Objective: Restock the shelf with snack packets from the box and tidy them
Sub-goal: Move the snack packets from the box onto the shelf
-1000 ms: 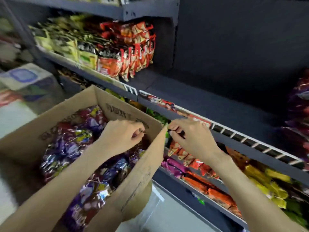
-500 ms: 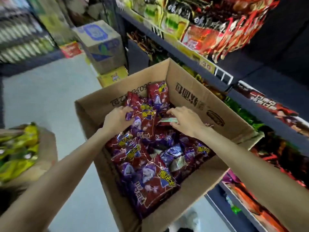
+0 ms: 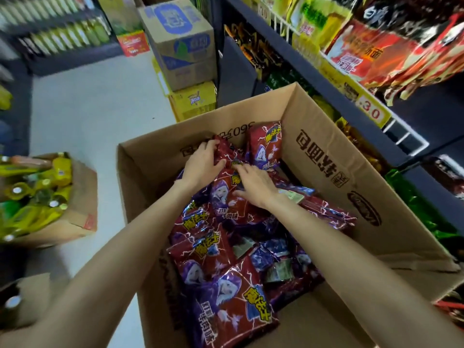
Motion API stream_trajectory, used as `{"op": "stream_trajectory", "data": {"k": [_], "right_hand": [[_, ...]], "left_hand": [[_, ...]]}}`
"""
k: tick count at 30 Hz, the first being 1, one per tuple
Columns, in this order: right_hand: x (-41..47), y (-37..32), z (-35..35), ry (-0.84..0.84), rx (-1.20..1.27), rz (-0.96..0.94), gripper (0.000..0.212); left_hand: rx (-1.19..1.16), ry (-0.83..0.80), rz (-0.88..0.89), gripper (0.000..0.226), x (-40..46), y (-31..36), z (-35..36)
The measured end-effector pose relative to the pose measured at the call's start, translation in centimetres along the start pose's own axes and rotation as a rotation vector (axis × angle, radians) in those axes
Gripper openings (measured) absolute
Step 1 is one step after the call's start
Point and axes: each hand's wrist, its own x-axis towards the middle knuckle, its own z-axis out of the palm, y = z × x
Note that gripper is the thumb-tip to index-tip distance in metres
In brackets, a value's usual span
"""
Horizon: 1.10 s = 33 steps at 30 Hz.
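Your left hand (image 3: 202, 164) grips a dark-red snack packet (image 3: 227, 156) at the far end of the open cardboard box (image 3: 326, 156) | your right hand (image 3: 253, 183) rests flat, fingers relaxed, on the packets (a purple-and-red heap) | the shelf (image 3: 334, 89) stands just right of the box.

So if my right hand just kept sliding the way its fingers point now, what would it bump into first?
Probably the red and purple snack packet that your left hand grips; your right hand points up-left across the pile in the cardboard box, fingertips nearly on it. Depth is hard to judge from one view.
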Motion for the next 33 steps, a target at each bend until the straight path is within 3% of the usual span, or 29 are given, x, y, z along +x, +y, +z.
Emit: {"op": "stream_trajectory", "data": {"k": [6,11,15,20,24,29,33], "right_hand": [[-0.7,1.0,0.3,-0.008,0.043,-0.023,0.057],[-3.2,1.4,-1.6,-0.015,0.108,-0.020,0.043],[-6.6,1.6,-5.0,0.078,0.086,0.011,0.047],[-13.2,2.6,-10.2,0.194,0.304,0.120,0.047],[-19.9,3.2,-12.6,0.352,0.564,0.253,0.036],[-27.5,3.7,-13.2,0.651,0.689,0.446,0.035],[-34.1,3.3,-13.7,0.923,0.708,0.551,0.023]], "left_hand": [[0.094,0.019,0.039,0.054,0.4,1.1,0.7],[0.120,0.032,0.088,0.033,-0.9,2.3,-0.1],[0.217,0.059,0.161,0.027,-3.4,3.3,-2.4],[0.219,0.354,0.287,0.025,-7.8,5.6,-6.5],[0.195,0.516,0.381,0.019,-10.6,9.3,-8.8],[0.004,0.473,0.510,0.019,-11.7,14.0,-9.0],[-0.196,0.474,0.648,0.018,-13.4,18.8,-8.7]]}}
